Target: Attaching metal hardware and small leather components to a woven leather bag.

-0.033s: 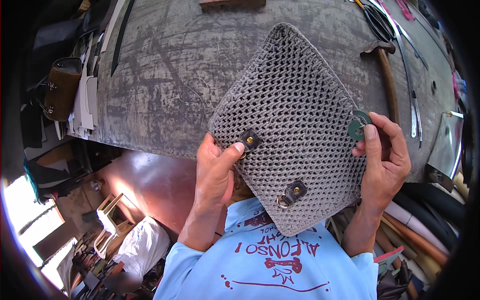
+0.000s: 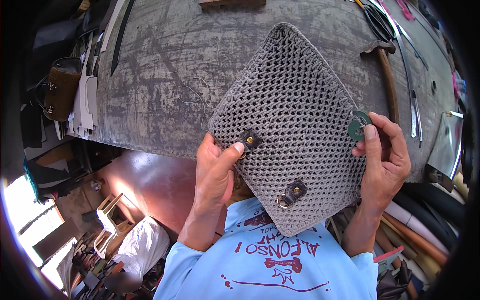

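Note:
A grey open-weave bag (image 2: 295, 115) is held up over the table's near edge, turned like a diamond. My left hand (image 2: 216, 167) grips its left corner, thumb on the front beside a dark leather tab (image 2: 254, 138) with a brass stud. A second leather tab (image 2: 297, 189), with a metal ring, sits on the lower edge. At the bag's right edge, my right hand (image 2: 385, 155) pinches a green disc (image 2: 357, 130) between thumb and fingertips. Another green round piece (image 2: 362, 116) overlaps it from above. How the discs join the bag is hard to make out.
On the worn table (image 2: 150, 95), a hammer (image 2: 386, 75) lies right of the bag, near black-handled scissors (image 2: 377, 22) and a metal ruler (image 2: 407, 80). Loose thread (image 2: 192, 95) lies left. A brown handbag (image 2: 64, 89) sits far left; material rolls (image 2: 425, 245) stand at lower right.

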The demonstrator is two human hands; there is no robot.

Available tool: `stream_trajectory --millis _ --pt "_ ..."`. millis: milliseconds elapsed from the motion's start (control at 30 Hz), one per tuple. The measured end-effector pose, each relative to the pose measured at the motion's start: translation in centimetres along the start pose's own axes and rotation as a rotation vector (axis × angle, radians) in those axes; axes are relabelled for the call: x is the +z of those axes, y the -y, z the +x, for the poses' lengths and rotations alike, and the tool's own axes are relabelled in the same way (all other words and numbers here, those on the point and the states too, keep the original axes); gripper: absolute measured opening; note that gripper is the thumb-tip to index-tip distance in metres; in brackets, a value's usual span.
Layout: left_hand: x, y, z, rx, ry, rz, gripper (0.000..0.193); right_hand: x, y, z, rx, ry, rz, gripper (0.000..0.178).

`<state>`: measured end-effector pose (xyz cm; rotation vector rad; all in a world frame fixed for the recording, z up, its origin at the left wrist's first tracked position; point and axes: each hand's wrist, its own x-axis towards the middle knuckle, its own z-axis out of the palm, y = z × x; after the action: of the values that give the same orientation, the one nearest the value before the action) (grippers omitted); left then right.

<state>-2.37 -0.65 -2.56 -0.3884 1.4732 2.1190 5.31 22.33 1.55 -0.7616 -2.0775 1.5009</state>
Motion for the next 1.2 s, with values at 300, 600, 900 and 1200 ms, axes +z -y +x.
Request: stream_trajectory --millis 300,600,900,1200 --pt "-1.0 0.4 -0.1 0.091 0.056 -0.114 0.053 1.5 2.1 -1.2 0.060 0.209 0.086 0.014" --pt "-0.6 -0.2 -1.0 0.192 0.102 -0.147 0.051 5.5 3.8 -1.8 -0.165 0.459 -0.033 0.016" --pt "0.1 -0.8 -1.9 0.259 0.105 -0.096 0.050 6.3 4.7 -1.9 -0.138 0.453 -0.097 0.015" --pt "0.1 -0.7 -1.9 0.261 0.117 -0.088 0.050 6.5 5.2 -1.8 -0.116 0.479 -0.130 0.013"
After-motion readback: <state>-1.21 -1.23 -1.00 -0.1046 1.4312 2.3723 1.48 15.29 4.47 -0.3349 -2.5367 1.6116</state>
